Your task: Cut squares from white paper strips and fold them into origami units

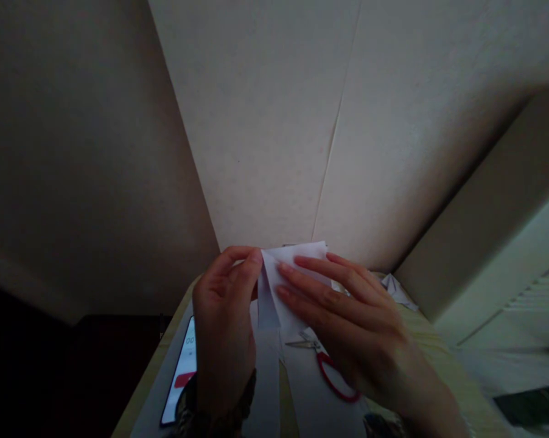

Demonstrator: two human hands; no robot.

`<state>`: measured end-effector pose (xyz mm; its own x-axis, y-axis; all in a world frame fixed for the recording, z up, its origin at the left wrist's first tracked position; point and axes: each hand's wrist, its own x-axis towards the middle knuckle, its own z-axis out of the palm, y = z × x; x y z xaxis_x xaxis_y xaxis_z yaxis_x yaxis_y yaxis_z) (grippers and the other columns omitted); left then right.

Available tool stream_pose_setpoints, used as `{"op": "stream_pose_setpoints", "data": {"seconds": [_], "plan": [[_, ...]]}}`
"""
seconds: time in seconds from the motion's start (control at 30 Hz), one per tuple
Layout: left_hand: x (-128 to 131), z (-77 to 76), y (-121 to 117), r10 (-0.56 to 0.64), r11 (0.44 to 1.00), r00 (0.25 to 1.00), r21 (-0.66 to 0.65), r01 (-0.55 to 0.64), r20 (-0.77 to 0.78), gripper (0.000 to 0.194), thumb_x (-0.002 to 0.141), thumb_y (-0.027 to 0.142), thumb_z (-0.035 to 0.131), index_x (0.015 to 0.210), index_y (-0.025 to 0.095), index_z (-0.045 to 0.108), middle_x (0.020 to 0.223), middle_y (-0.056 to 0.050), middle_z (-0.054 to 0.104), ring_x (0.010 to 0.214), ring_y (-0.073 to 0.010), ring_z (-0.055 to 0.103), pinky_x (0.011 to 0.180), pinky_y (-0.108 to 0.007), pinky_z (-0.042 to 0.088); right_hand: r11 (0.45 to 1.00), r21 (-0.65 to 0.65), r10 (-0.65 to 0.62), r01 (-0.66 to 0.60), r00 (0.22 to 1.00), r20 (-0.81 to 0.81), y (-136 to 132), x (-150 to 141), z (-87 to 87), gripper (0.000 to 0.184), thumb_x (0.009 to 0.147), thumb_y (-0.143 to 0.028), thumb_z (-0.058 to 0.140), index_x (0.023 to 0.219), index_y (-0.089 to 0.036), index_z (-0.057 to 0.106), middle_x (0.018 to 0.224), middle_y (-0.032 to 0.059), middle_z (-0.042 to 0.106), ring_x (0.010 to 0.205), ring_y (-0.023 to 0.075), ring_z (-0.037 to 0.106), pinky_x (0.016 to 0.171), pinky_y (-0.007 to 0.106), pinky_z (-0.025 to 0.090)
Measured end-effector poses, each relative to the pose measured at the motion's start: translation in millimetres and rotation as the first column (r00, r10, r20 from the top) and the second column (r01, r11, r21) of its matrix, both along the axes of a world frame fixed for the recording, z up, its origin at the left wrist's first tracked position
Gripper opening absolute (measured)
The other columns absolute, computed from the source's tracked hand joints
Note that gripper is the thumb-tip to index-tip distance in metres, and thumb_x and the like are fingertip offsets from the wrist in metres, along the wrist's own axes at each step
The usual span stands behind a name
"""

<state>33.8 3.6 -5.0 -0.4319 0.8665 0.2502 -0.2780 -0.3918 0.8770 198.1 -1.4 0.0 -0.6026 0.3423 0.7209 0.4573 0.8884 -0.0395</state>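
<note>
A folded sheet of white paper point(273, 283) is raised above the small table, between my two hands. My left hand point(224, 322) pinches its upper left corner between thumb and fingertips. Across the front of the paper lie the stretched fingers of my right hand point(356, 322), gripping it from the right; the thumb is hidden. A slanting flap shows on the paper's left side, its lower end apart from the layer behind. Below the right hand are scissors with red handles point(324, 371), blades slightly apart and pointing left, partly covered by that hand.
White paper sheets point(302, 389) lie on the wooden table point(439, 359). A lit phone point(171, 401) rests left of my left wrist. Behind my right hand sits a small folded paper piece point(395, 289). Walls point(265, 152) rise close behind, with a pale cabinet-like piece point(498, 243) at right.
</note>
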Motion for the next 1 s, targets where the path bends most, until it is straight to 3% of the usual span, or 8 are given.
{"op": "stream_pose_setpoints", "data": {"seconds": [0.17, 0.27, 0.33, 0.4, 0.47, 0.63, 0.8, 1.0], "plan": [[1.2, 2.2, -4.0, 0.075, 0.996, 0.984, 0.066, -0.065, -0.161, 0.011, 0.085, 0.019, 0.072, 0.075, 0.024, 0.075, 0.067, 0.007, 0.074, 0.061, -0.0085, 0.067, 0.055, -0.013, 0.05, 0.989, -0.136, 0.042, -0.053, 0.995, -0.085, -7.7, 2.9, 7.1, 0.044, 0.104, -0.051, 0.049, 0.118, -0.017, 0.074, 0.14, 0.0058, 0.07, 0.135, 0.0199, 0.057, 0.126, 0.035, 0.017], [1.7, 8.2, -7.0, 0.032, 0.998, 0.961, 0.063, -0.016, -0.273, 0.016, 0.084, 0.015, 0.071, 0.074, 0.025, 0.078, 0.072, 0.007, 0.078, 0.067, -0.0093, 0.07, 0.064, -0.013, 0.053, 0.978, -0.209, -0.051, -0.008, 0.96, -0.276, -11.6, 2.7, 8.6, 0.031, 0.105, -0.04, 0.053, 0.106, -0.019, 0.075, 0.116, 0.0029, 0.078, 0.116, 0.0145, 0.066, 0.117, 0.027, 0.032], [1.3, 11.7, -8.6, 0.001, 0.997, 0.925, 0.07, 0.027, -0.38, 0.02, 0.085, 0.012, 0.069, 0.073, 0.024, 0.079, 0.074, 0.006, 0.078, 0.07, -0.0091, 0.07, 0.067, -0.013, 0.053, 0.955, -0.295, -0.158, 0.028, 0.892, -0.424, -11.8, 1.7, 7.4, 0.014, 0.101, -0.03, 0.062, 0.1, -0.022, 0.073, 0.103, -0.0013, 0.076, 0.103, 0.0116, 0.066, 0.101, 0.021, 0.045], [0.5, 13.3, -9.8, 0.002, 0.992, 0.87, 0.114, 0.062, -0.494, 0.023, 0.085, 0.009, 0.068, 0.072, 0.025, 0.079, 0.077, 0.007, 0.076, 0.074, -0.0081, 0.068, 0.069, -0.013, 0.052, 0.905, -0.424, -0.24, -0.01, 0.813, -0.53, -10.2, 0.9, 5.9, 0.003, 0.093, -0.025, 0.071, 0.096, -0.025, 0.072, 0.095, -0.0044, 0.073, 0.095, 0.0113, 0.066, 0.085, 0.019, 0.049], [-0.1, 13.2, -10.8, 0.01, 0.982, 0.819, 0.16, 0.1, -0.574, 0.024, 0.085, 0.008, 0.068, 0.072, 0.026, 0.078, 0.079, 0.007, 0.072, 0.074, -0.0072, 0.066, 0.068, -0.013, 0.051, 0.828, -0.55, -0.276, -0.107, 0.777, -0.566, -8.0, 0.3, 5.5, 0.009, 0.086, -0.025, 0.077, 0.091, -0.025, 0.07, 0.088, -0.0055, 0.072, 0.087, 0.0127, 0.066, 0.079, 0.022, 0.05], [0.7, 12.8, -13.9, -0.046, 0.975, 0.781, 0.143, 0.172, -0.622, 0.024, 0.085, 0.008, 0.069, 0.073, 0.026, 0.079, 0.075, 0.007, 0.07, 0.071, -0.0083, 0.066, 0.066, -0.015, 0.051, 0.639, -0.736, -0.319, -0.224, 0.793, -0.519, -4.5, -0.8, 8.9, 0.01, 0.08, -0.024, 0.079, 0.076, -0.023, 0.069, 0.075, -0.0039, 0.071, 0.075, 0.0152, 0.064, 0.068, 0.026, 0.046], [5.4, 15.4, -15.2, -0.067, 0.971, 0.776, 0.137, 0.194, -0.627, 0.022, 0.084, 0.009, 0.071, 0.073, 0.026, 0.078, 0.075, 0.008, 0.072, 0.071, -0.0079, 0.067, 0.066, -0.015, 0.051, 0.568, -0.768, -0.347, -0.296, 0.76, -0.549, -4.2, 0.3, 9.8, 0.01, 0.075, -0.022, 0.08, 0.073, -0.022, 0.07, 0.072, -0.0035, 0.07, 0.072, 0.015, 0.062, 0.065, 0.025, 0.045], [12.2, 15.4, -19.0, -0.156, 0.974, 0.834, 0.056, 0.218, -0.53, 0.019, 0.086, 0.012, 0.07, 0.082, 0.029, 0.078, 0.082, 0.01, 0.078, 0.075, -0.0069, 0.071, 0.068, -0.011, 0.053, 0.476, -0.776, -0.398, -0.414, 0.685, -0.61, -3.9, 2.5, 9.5, 0.016, 0.075, -0.026, 0.083, 0.069, -0.021, 0.069, 0.065, -0.0044, 0.065, 0.062, 0.0119, 0.056, 0.055, 0.021, 0.041]]}}
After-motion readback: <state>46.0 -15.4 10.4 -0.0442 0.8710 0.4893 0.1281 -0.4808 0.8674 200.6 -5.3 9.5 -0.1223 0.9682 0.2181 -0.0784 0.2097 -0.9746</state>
